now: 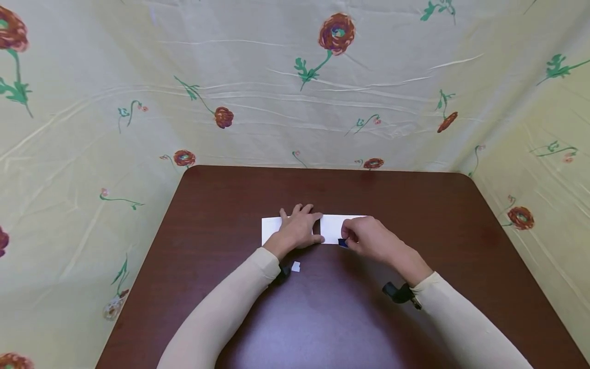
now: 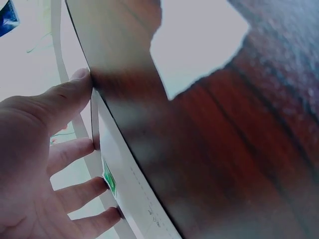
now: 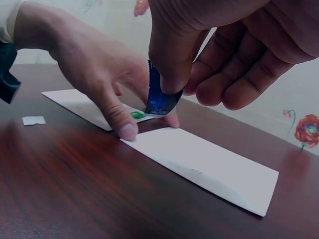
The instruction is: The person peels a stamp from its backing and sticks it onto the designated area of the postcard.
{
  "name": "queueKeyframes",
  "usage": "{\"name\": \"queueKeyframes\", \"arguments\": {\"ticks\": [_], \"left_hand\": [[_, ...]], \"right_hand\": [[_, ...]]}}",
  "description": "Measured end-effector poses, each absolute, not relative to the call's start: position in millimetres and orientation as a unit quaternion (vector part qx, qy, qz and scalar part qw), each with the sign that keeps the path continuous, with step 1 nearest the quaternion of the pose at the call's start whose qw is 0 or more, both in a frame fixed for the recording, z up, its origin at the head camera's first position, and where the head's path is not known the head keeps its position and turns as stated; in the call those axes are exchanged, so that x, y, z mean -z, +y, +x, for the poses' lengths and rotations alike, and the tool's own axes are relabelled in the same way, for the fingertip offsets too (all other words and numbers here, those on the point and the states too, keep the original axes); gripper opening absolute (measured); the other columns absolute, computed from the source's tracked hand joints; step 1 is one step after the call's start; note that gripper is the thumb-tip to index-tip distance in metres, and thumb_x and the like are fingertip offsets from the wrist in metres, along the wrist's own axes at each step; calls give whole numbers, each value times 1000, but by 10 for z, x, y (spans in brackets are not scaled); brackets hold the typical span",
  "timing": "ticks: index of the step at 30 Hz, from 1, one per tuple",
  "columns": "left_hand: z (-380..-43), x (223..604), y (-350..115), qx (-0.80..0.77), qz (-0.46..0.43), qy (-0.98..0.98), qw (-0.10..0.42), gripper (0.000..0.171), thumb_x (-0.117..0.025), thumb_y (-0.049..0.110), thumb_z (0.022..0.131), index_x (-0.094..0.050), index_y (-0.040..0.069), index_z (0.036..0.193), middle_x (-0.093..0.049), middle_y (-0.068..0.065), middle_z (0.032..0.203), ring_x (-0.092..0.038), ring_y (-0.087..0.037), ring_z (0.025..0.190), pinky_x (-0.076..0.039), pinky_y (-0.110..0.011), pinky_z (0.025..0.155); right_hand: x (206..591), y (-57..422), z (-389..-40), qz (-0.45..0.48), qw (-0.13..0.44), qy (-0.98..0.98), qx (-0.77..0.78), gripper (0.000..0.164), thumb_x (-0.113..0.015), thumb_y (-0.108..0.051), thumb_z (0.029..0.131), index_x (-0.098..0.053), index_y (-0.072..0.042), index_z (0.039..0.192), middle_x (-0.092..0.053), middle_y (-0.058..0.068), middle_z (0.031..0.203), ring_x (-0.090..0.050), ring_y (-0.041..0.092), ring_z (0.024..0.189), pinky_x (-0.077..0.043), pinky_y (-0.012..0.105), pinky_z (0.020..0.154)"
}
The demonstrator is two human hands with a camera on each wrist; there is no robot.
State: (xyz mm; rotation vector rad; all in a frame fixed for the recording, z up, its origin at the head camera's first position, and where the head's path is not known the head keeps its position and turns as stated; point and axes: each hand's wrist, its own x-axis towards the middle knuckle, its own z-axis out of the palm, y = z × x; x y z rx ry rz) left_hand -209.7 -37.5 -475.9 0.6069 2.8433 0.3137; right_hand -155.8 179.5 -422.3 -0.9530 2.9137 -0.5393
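My left hand [image 1: 298,228] is spread over two white cards lying end to end with a narrow gap between them. Its thumb and a finger press at the near end of the right card [image 3: 209,167], while the other fingers lie over the left card [image 3: 75,102]. A small green patch [image 3: 137,115] shows on the left card beside that hand. Between thumb and finger, my right hand [image 1: 373,238] pinches a dark blue wrapper piece [image 3: 162,97] with a serrated edge, held above the right card. Part of the left card is hidden beneath the left hand.
A small torn white scrap [image 1: 295,266] lies on the brown table [image 1: 322,318], close to the left wrist. Flowered cloth [image 1: 258,77] hangs behind the table and along its sides. Dark wrist mounts [image 1: 400,293] hang beneath both forearms.
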Motion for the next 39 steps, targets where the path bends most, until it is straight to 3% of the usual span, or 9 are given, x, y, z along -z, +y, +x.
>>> {"name": "queueKeyframes", "arguments": {"ticks": [16,26,33,39], "left_hand": [[-2079,4759,-389,-120,210,965,99,70,-70,55,87,-50,26,147,-39,-7,158,-30,-38,147,-18,-75,111],[-1994,4678,-424,-168,247,953,39,50,-68,47,91,-61,26,136,-54,1,144,-42,-28,139,-21,-71,112],[-1885,4507,-372,-234,318,919,15,38,-72,35,89,-71,18,123,-73,2,115,-63,-20,111,-47,-46,100],[-1833,4449,-318,-270,340,901,13,30,-73,29,88,-75,16,115,-75,3,110,-68,-19,107,-52,-33,92]], "right_hand": [[4328,1722,-1511,-319,15,933,167,12,-73,-7,81,-64,-15,84,-57,-10,73,-50,6,65,-45,22,62],[4241,1747,-1501,-286,20,943,172,13,-78,-12,83,-66,-15,89,-61,-8,76,-52,7,65,-49,22,63],[4195,1770,-1526,-276,7,945,177,11,-78,-11,83,-69,-15,88,-63,-8,75,-54,7,66,-51,24,64],[4199,1759,-1535,-270,4,944,188,11,-79,-11,83,-70,-14,88,-64,-8,75,-55,6,65,-52,23,64]]}}
